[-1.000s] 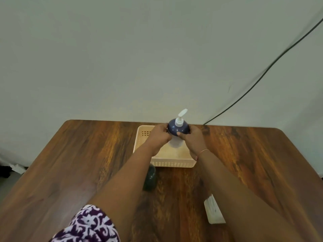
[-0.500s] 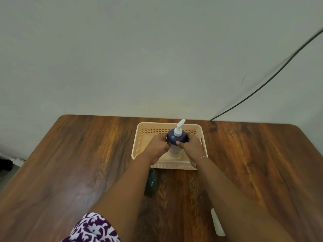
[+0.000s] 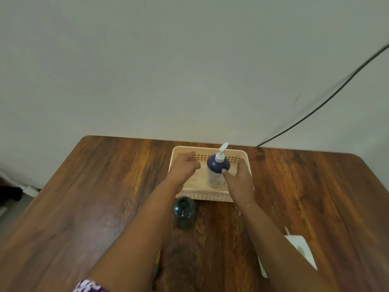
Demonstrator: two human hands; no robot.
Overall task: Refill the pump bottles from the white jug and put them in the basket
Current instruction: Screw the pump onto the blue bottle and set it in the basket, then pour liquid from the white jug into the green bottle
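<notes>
A pump bottle (image 3: 216,169) with a dark blue top, pale body and white pump stands upright inside the cream basket (image 3: 210,197) at the table's far middle. My left hand (image 3: 185,166) hovers over the basket's left half, fingers loosely curled, apart from the bottle. To the bottle's right, my right hand (image 3: 239,180) has relaxed fingers, its thumb tip at the bottle's side. A dark green bottle (image 3: 184,212) without a pump stands just in front of the basket. The white jug (image 3: 301,249) lies near right, partly hidden by my right arm.
The wooden table (image 3: 105,197) ends at a pale wall behind the basket. A black cable (image 3: 328,100) runs down the wall to the table's back right. A thin object (image 3: 156,264) shows under my left forearm, mostly hidden.
The pump bottle came down into the basket and now stands there. Both hands have let go of it and drawn apart, the left one farther.
</notes>
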